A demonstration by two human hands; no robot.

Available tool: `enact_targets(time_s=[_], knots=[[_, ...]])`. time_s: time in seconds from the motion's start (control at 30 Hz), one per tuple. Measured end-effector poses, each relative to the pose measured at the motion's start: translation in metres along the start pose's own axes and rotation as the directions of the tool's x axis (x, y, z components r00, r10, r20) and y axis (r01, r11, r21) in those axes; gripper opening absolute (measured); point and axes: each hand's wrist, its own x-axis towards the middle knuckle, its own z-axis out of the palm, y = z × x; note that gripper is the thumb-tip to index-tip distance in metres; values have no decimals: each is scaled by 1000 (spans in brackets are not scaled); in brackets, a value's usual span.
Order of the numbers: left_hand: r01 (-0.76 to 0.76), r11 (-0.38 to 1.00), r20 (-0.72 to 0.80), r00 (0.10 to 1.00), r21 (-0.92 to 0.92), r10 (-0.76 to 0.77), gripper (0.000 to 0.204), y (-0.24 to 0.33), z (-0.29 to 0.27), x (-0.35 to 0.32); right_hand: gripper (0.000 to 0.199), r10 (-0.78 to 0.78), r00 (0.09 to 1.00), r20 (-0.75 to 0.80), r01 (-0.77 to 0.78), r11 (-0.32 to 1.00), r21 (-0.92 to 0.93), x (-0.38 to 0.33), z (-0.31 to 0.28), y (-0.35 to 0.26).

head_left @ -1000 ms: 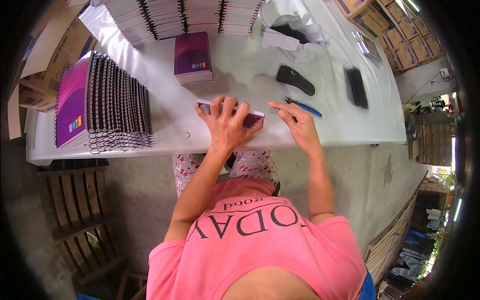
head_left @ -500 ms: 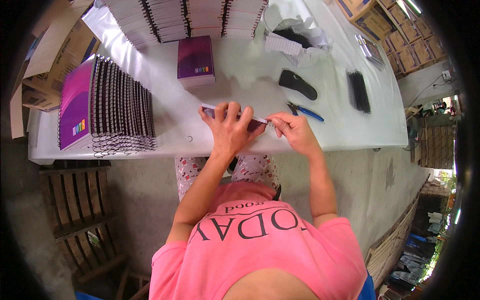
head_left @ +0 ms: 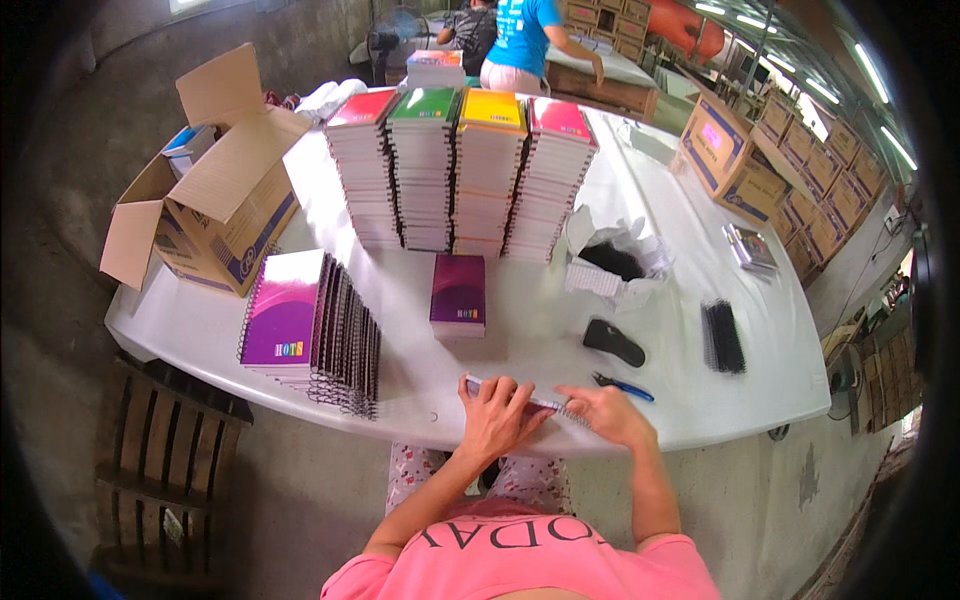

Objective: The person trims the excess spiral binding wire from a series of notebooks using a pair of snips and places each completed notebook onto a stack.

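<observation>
Close to the table's front edge, my left hand (head_left: pixel 494 414) is closed round a small notebook (head_left: pixel 541 404) tilted on its edge. A spiral binding coil (head_left: pixel 574 414) sticks out from the notebook's right end, and my right hand (head_left: pixel 616 414) pinches it; the exact fingertip contact is partly hidden. Just beyond my right hand lie blue-handled cutting pliers (head_left: pixel 625 387). Farther back is a flat black rounded object (head_left: pixel 614 342) whose kind I cannot tell. A short pile of purple-covered books (head_left: pixel 458 290) stands beyond my left hand.
Coil-bound purple notebooks (head_left: pixel 285 310) are stacked at left, beside an open carton (head_left: pixel 225 220). Tall notebook stacks (head_left: pixel 425 170) rise at the back. Black coils (head_left: pixel 723 337) lie at right, near a crumpled white wrapper (head_left: pixel 640 270). A person in blue (head_left: pixel 518 45) stands beyond the table.
The view has tilted up, bringing the far side of the room into sight. My right hand has shifted along the coil, and more coil shows between it and the notebook.
</observation>
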Motion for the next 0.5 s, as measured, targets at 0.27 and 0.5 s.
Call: enact_targets(time_s=[0.27,0.5], knots=[[-40,996,-70,997,-78,34,42,2,-2,2,43,148,923,-354,-242,941,-238,27,-22,104],[-37,992,7,999,-123,38,37,-5,-6,4,38,199,847,-494,-403,845,-352,16,-22,88]])
